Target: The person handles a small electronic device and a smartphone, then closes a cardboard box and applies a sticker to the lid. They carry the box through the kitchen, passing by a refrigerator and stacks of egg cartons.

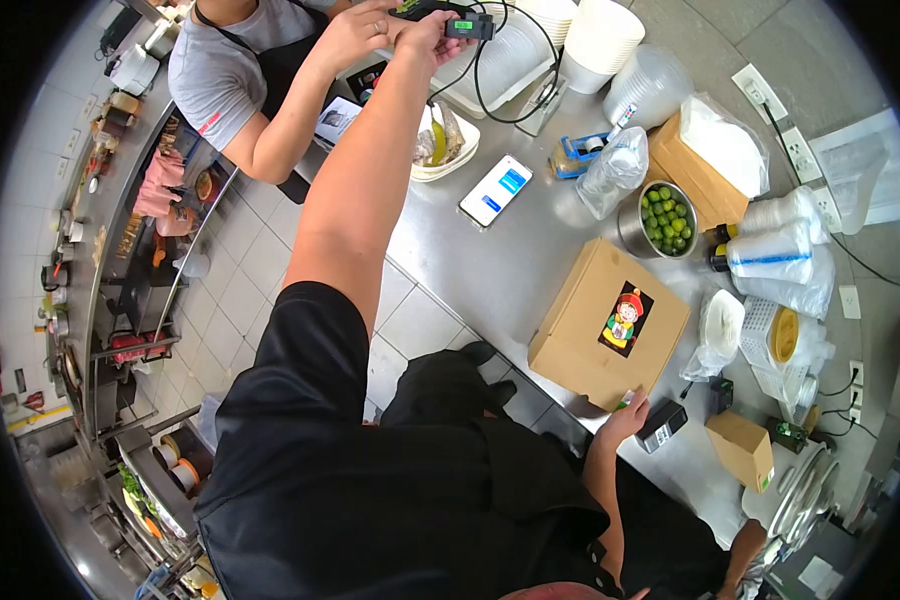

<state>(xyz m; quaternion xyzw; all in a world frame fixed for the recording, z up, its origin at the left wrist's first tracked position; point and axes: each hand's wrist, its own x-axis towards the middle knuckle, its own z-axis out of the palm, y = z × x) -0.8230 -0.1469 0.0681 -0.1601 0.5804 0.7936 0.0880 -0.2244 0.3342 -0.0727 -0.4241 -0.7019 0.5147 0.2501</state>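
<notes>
Stretched far forward, my left hand (425, 38) is closed around a small black device with a green display (464, 28). A co-worker's hand (355, 35) is right beside it, partly overlapping my wrist from this angle. My right hand (622, 424) has its fingers bent at the near corner of a closed cardboard box (575, 325). A small green-and-white spot shows at those fingertips, too small to name. The box has a cartoon-figure sticker (626, 318) on its lid. Beside my right hand stands a small black box (662, 428).
On the steel table are a phone (496, 191), a bowl of green limes (667, 220), a tape dispenser (577, 155), stacked white tubs (602, 45) and a small carton (740, 450). Black cable loops (481, 95) hang near my left hand. Another person's hand (746, 548) is at lower right.
</notes>
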